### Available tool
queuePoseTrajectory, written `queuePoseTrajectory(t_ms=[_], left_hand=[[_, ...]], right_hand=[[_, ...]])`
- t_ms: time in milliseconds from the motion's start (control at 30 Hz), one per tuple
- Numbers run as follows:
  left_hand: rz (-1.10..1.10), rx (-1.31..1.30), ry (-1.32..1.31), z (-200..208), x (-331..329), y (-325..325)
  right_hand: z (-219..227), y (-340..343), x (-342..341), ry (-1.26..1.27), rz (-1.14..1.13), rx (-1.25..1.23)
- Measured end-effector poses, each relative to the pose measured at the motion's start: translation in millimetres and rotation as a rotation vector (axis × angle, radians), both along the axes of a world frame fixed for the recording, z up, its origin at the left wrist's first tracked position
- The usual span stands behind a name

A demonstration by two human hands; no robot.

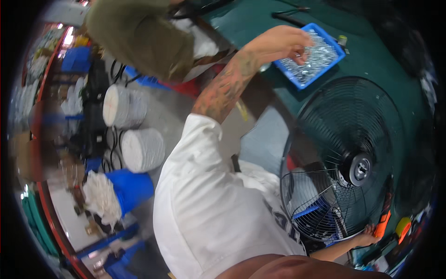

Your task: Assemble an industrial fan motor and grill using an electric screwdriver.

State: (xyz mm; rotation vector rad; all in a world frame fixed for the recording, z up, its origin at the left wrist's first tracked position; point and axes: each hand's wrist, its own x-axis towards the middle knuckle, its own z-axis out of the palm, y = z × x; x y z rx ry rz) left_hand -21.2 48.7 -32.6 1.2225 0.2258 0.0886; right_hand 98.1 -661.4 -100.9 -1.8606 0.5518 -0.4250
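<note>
My left hand (290, 44) reaches over a shallow blue tray (296, 83) filled with small shiny metal fasteners (318, 56). Its fingers are curled and pinched among the pieces; what they hold is too small to make out. At the lower right, my right hand (367, 238) is closed around a long orange-and-black tool (383, 222), its exact kind unclear. Between my two hands lies a round black wire fan grille (341, 93) with a dark hub (360, 169). The grille's lower edge is close to my right hand.
A green work surface (371, 60) carries the tray and grille. Beside the tray lies a dark long-handled tool (289, 18). A yellow-and-orange object (403, 227) is near my right hand. White round bundles (143, 149), a blue bin (134, 188) and red-framed shelving (46, 204) stand at left. Another person (139, 39) is at upper left.
</note>
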Motion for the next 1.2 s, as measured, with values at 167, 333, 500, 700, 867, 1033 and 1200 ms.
queuePoseTrajectory(t_ms=[167, 333, 500, 700, 867, 1033, 1200], left_hand=[[-0.003, -0.175, 0.022, -13, -6, 16], [-0.05, -0.11, 0.045, -14, 3, 15], [0.027, -0.029, 0.142, 1, 10, -4], [0.021, 0.042, 0.086, -7, 6, -2], [0.019, 0.035, 0.023, -11, 8, -4], [0.022, 0.043, 0.069, -10, 7, -1], [0.1, 0.021, 0.057, -6, 7, -1]], right_hand=[[-20, 6, 13, -0.041, -0.024, 0.107], [-16, 13, 11, -0.086, 0.023, 0.188], [-11, 21, 4, -0.149, 0.025, 0.161], [-6, 22, -2, -0.188, 0.104, 0.263], [0, -15, 7, -0.25, 0.071, 0.212], [55, -63, 15, -0.393, 0.195, -0.313], [88, -36, 50, -0.184, -0.017, -0.729]])
